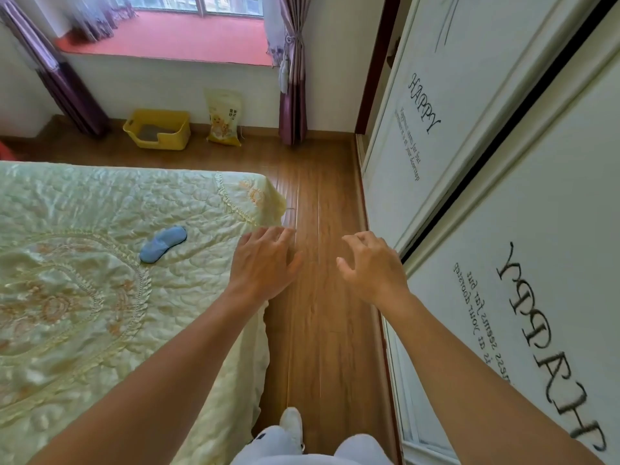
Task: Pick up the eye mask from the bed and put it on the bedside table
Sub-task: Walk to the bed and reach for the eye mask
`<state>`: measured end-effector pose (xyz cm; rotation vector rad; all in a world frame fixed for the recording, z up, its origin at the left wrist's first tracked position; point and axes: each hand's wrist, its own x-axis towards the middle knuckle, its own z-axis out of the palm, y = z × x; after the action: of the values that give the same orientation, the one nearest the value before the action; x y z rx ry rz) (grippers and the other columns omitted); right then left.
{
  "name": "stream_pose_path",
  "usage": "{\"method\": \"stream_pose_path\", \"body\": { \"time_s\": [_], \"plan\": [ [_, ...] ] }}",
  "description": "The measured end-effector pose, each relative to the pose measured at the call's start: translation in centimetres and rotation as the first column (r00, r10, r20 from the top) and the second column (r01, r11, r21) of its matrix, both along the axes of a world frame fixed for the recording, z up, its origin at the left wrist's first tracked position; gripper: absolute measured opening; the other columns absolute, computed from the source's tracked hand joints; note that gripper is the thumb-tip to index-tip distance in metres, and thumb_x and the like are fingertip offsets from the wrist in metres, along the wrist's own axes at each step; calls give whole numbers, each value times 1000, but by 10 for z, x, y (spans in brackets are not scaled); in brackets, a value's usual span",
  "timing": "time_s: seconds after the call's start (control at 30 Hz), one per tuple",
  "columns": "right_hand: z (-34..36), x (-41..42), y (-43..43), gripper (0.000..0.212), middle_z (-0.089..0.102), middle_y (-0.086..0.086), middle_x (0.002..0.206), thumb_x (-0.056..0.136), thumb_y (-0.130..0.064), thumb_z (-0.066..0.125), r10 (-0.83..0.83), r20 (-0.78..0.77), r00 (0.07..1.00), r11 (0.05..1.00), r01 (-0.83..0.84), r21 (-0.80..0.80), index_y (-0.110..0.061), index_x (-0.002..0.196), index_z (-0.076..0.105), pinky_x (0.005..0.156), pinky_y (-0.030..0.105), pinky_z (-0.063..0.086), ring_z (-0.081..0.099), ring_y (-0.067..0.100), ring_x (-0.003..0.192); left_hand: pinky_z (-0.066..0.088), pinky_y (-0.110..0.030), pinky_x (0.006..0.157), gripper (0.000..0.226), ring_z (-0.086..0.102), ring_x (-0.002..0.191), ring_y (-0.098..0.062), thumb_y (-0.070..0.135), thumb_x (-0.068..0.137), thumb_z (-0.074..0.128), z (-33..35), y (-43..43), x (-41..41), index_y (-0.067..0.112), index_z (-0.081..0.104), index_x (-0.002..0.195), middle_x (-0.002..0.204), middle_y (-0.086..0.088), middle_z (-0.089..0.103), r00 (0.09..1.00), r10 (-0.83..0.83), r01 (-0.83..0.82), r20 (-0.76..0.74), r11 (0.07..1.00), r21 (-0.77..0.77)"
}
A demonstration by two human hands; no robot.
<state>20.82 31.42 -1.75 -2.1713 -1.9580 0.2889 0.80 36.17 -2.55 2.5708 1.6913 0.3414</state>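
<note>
Both our grips, left hand and right hand, hang spread and empty, the blue eye mask lying left of them on the bed, so a hasty pinch could snag the quilt.

blue eye mask, pale yellow quilted bedspread — orange floral embroidery, brown floor

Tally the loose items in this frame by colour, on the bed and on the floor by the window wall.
Blue: 1, the soft blue fabric eye mask on the bed.
Yellow: 2, the yellow plastic bin and the pale yellow printed bag, both on the floor.
Total: 3
</note>
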Motion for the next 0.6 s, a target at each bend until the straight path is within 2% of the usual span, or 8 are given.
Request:
{"method": "stream_pose_path", "body": {
  "time_s": [0.2,0.37,0.6],
  "plan": [
    [0,19,79,48,59,6,138,95,-41,54,-18,-5,1000,1000,18,-4,-19,137,55,104,44,46,55,25,127,45,-44,98,51,59,118,-28,47,90,44,4,85,24,20,55,131,132,-4,64,1000,-28,28,-11,999,-23],
    [-6,44,144,47,60,7,137,95,-41,54,-6,-3,1000,1000,6,-4,-18,136,56,103,44,49,56,26,125,45,-45,99,58,58,119,-28,53,89,35,1,148,50,19,55,131,133,-4,63,999,-38,38,-17,998,-55],
    [-20,101,267,49,60,3,138,94,-43,54,27,-48,998,999,-27,19,-21,139,55,103,40,48,57,22,125,47,-43,97,52,60,114,-25,49,89,43,-11,262,102,21,55,131,128,-3,65,999,20,-22,-38,997,-69]
  ]
}}
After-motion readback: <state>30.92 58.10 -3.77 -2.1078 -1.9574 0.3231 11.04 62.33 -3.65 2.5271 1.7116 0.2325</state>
